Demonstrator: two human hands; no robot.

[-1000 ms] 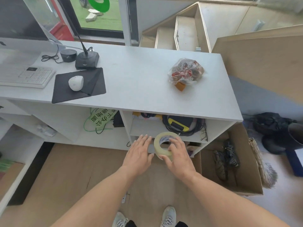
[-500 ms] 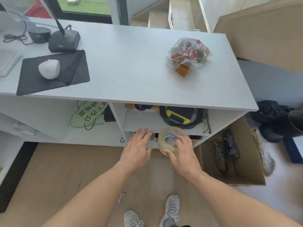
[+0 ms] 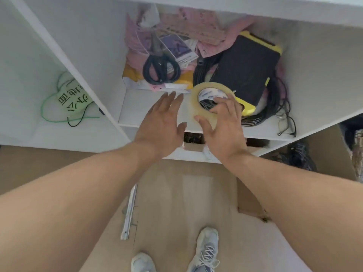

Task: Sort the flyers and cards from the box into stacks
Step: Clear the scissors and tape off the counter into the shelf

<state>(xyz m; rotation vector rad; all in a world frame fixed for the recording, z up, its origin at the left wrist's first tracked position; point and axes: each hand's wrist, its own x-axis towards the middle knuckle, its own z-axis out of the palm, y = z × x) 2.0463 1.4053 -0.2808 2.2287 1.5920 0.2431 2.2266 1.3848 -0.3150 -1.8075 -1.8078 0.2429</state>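
My right hand (image 3: 224, 130) grips a roll of clear packing tape (image 3: 198, 107), fingers through its core, just above the front of a white shelf (image 3: 157, 107). My left hand (image 3: 161, 124) hovers open beside it, fingers stretched toward the shelf. At the back of that shelf lies a loose pile of pink flyers and printed cards (image 3: 176, 32). Black-handled scissors (image 3: 160, 69) rest on top of the pile, over a yellow envelope (image 3: 131, 75).
A black and yellow case (image 3: 245, 69) with coiled black cables (image 3: 275, 107) fills the shelf's right side; glasses (image 3: 286, 124) lie at its front edge. A green sign (image 3: 72, 95) sits in the left compartment. A cardboard box (image 3: 330, 150) stands on the floor at right.
The view has dropped below the desk top and moved close to the shelf. Both hands rose with the tape roll from the lower shelf edge to the middle shelf.
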